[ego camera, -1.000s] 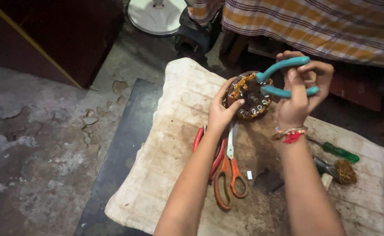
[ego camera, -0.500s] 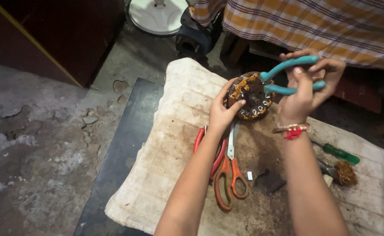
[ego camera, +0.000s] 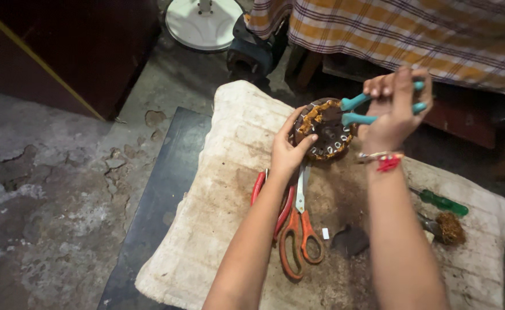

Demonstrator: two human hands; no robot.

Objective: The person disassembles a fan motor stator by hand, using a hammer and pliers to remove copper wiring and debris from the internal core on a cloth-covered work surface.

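Your left hand has its grip closed on the rim of the round motor stator, thumb and fingers pinching the edge so it stays lifted clear of the stained white cloth with its copper windings facing you. Your right hand squeezes the teal-handled pliers shut, nose pressed into the stator's upper right side (whether the tips bite a wire, I cannot tell). Orange-handled scissors, red-handled pliers and a green screwdriver lie below on the cloth, close by for reach.
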